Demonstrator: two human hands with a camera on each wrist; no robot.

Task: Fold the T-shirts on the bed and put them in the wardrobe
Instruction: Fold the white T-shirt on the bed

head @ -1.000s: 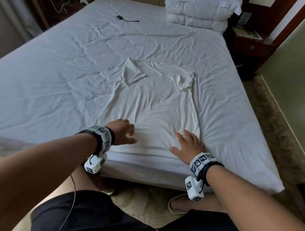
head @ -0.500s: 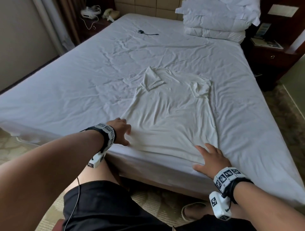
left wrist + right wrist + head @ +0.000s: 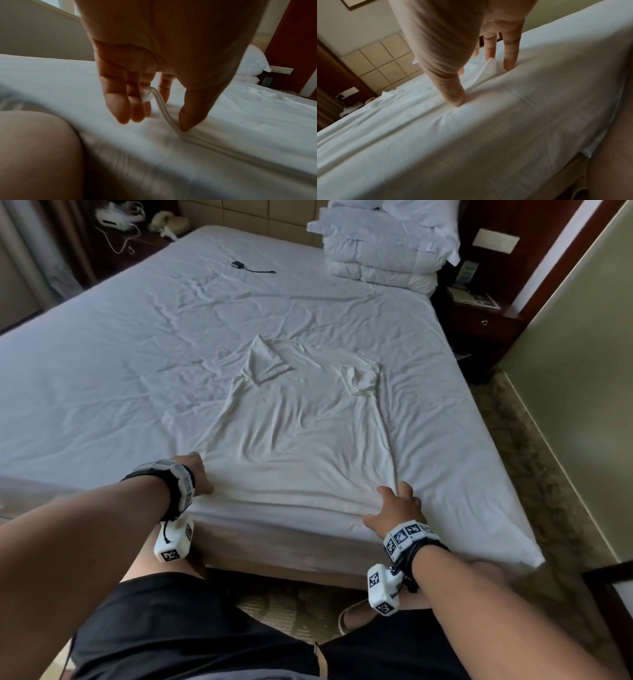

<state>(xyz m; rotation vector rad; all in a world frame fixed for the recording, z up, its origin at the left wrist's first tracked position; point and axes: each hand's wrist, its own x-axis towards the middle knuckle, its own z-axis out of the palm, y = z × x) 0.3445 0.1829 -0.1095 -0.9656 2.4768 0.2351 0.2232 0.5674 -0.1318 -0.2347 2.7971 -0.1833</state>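
Note:
A white T-shirt (image 3: 301, 433) lies flat on the white bed (image 3: 137, 354), sleeves folded inward and hem toward the near edge. My left hand (image 3: 200, 477) is at the hem's left corner. In the left wrist view its curled fingers (image 3: 123, 108) pinch a raised strip of the hem (image 3: 163, 108), and the thumb presses the cloth down. My right hand (image 3: 394, 508) is at the hem's right corner. The right wrist view shows its fingers (image 3: 510, 60) fairly straight, the thumb pushed into the cloth, and a corner of shirt (image 3: 489, 67) standing up against the fingertips.
Stacked white pillows (image 3: 383, 251) sit at the bed's far right. A small black device with a cable (image 3: 246, 266) lies on the far sheet. Dark nightstands stand at the right (image 3: 479, 316) and far left (image 3: 137, 244). A slipper (image 3: 352, 614) is on the carpet by my legs.
Both hands slid apart along the hem to its two corners. The left fingers curled and took up the hem. The head view pulled back and shows more of the room.

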